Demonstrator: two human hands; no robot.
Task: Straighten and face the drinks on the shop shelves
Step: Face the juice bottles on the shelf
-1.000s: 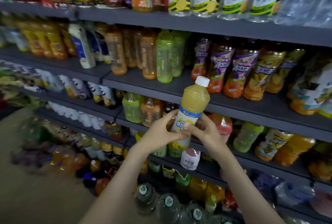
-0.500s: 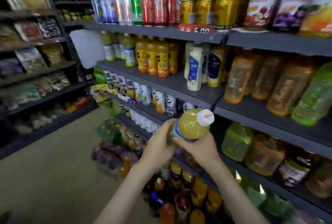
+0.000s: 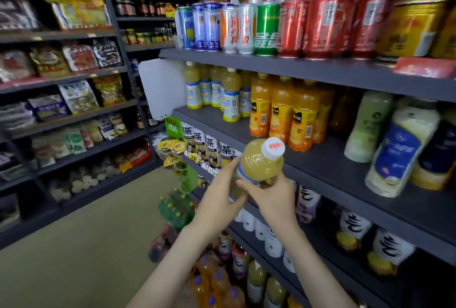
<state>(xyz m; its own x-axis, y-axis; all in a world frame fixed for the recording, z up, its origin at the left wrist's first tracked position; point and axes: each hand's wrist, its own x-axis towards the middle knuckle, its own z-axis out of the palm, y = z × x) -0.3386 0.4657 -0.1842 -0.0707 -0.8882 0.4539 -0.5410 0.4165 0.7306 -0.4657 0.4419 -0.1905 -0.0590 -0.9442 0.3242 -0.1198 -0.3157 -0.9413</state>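
Our left hand and right hand are wrapping fingers round the white-capped yellow plastic bottle. We should be setting it upright, label outward.

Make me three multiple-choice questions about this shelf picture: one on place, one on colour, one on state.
1. The held bottle has matching bottles standing where? A among the cans; B left of the orange juice bottles; C on the floor.
2. What colour is its cap? A green; B black; C white.
3. How is the held bottle? A tilted, in both hands; B upright on a shelf; C lying on the floor.
Answers: 1 B, they fill that shelf's left end. 2 C, white with red print. 3 A, left hand and right hand grip it, cap leaning right.
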